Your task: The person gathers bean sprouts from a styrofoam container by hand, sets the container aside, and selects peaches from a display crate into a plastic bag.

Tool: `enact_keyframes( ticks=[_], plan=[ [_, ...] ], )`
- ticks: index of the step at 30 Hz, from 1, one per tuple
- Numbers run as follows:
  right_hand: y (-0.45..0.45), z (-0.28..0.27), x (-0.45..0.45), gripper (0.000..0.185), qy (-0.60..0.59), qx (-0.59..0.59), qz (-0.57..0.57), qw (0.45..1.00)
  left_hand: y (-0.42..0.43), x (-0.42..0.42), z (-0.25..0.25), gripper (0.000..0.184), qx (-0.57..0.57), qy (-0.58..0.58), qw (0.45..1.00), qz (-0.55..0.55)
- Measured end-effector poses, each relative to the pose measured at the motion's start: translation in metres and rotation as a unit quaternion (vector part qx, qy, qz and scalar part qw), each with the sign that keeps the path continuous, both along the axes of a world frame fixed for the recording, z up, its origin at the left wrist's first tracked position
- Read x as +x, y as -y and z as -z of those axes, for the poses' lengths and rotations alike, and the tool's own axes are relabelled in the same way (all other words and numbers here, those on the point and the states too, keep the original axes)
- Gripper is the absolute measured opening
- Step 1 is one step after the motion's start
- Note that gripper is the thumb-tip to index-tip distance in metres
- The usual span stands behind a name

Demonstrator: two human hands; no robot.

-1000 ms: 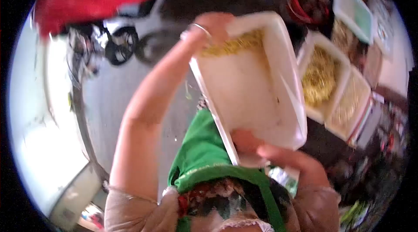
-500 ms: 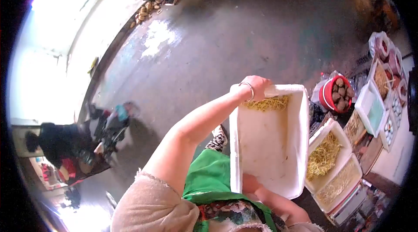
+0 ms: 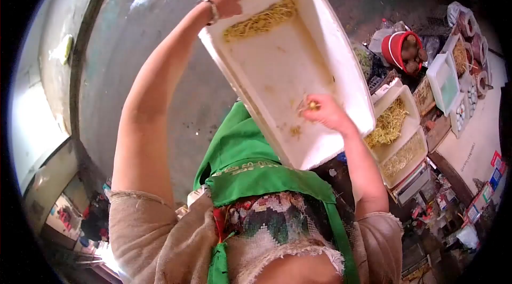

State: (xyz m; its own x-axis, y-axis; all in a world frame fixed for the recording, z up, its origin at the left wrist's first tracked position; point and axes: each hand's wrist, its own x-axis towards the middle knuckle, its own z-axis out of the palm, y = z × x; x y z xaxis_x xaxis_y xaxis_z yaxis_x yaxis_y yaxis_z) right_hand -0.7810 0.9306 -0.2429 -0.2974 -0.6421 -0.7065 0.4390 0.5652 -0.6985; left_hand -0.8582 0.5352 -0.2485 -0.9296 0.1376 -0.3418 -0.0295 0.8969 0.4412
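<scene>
Before the green apron [image 3: 266, 180], a white box [image 3: 266, 68] is held tilted, the left hand [image 3: 228, 1] clasping its far corner. Inside, toward the near end, the right hand [image 3: 324, 113] pinches a small yellowish clump [image 3: 312, 106] between its fingers. Sprouts [image 3: 262, 20] lie along the far wall; a red bucket [image 3: 389, 54] stands beyond, to the right.

Premises: appar. small produce shop or mkt stall. Evid.: white box [image 3: 272, 78] w/ yellowish sprouts [image 3: 262, 18]; more of same in adj. tub [image 3: 409, 124]. Nearby, red bucket [image 3: 388, 53] of brown tubers [image 3: 410, 52], type n/k; pale egg-like items [image 3: 460, 116] in tray; open plastic bags [image 3: 468, 21], contents unclear. Floor [image 3: 144, 70] bare, grey, concrete-type. Green apron [image 3: 269, 184] worn, w/ lettering. Coloured pkts [image 3: 487, 192] at R of view.
</scene>
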Motion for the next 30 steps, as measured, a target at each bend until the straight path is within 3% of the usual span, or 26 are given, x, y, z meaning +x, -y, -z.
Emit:
enact_keyframes(
  ticks=[2,4,6,10,12,18,26,30],
  plan=[
    [0.010,-0.028,-0.031,0.016,0.033,-0.021,0.080,0.996,0.041,0.020,-0.001,0.070,0.002,0.012,0.999,-0.043],
    [0.016,-0.053,-0.053,0.020,-0.035,-0.030,0.140,0.989,0.079,0.046,-0.004,0.071,0.020,0.046,0.990,-0.134],
    [0.024,-0.073,-0.072,0.024,-0.067,-0.050,0.204,0.975,0.134,0.083,0.025,0.069,0.088,0.043,0.966,-0.239],
    [0.036,-0.098,-0.105,0.036,-0.048,-0.127,0.305,0.943,0.187,0.141,0.007,0.054,0.108,0.055,0.936,-0.330],
    [0.037,-0.097,-0.121,0.041,-0.034,-0.148,0.335,0.930,0.202,0.174,-0.011,0.045,0.191,0.035,0.898,-0.395],
    [0.053,-0.055,-0.162,0.037,-0.027,-0.131,0.379,0.916,0.241,0.245,-0.029,0.045,0.272,-0.028,0.798,-0.537],
    [0.059,0.056,-0.218,0.024,0.076,-0.020,0.369,0.926,0.288,0.291,-0.030,0.045,0.213,-0.069,0.717,-0.660],
    [0.095,0.070,-0.260,0.020,0.094,0.012,0.408,0.908,0.299,0.304,-0.017,0.048,0.172,-0.083,0.672,-0.715]
  ],
)
